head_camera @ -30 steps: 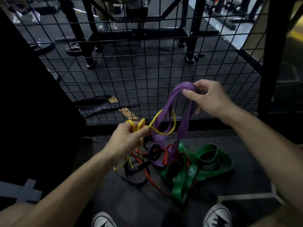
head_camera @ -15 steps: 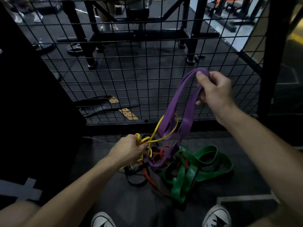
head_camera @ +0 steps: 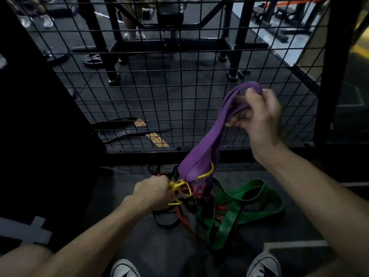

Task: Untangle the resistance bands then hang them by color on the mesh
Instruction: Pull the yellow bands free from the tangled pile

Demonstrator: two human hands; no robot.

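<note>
A: Where is the purple band (head_camera: 207,144)?

B: Lifted off the floor (head_camera: 151,254), in front of the mesh (head_camera: 179,92). Its long axis runs from about 1 o'clock, up at the right hand (head_camera: 259,116), down to 7 o'clock, where its lower end meets the tangle.

A: And the right hand's fingers (head_camera: 252,95)?

B: Curled closed over the folded top of the purple band, gripping it.

A: The left hand (head_camera: 153,193)?

B: Low, at 6 o'clock from the band's lower end, fist closed on a thin yellow band (head_camera: 180,186). One yellow loop wraps round the purple band's bottom.

A: What remains on the floor?

B: A pile just right of the left hand: a wide green band (head_camera: 247,206) spreading toward 3 o'clock, orange (head_camera: 184,221) and black (head_camera: 165,223) strands beneath the yellow.

A: The surface and room?

B: Dark rubber flooring with a pale line at 5 o'clock. Two white-toed shoes (head_camera: 263,264) at the bottom edge. Beyond the mesh, black rack legs (head_camera: 111,62), a weight plate (head_camera: 92,58) and a belt (head_camera: 135,130) lying flat. The light is dim.
</note>
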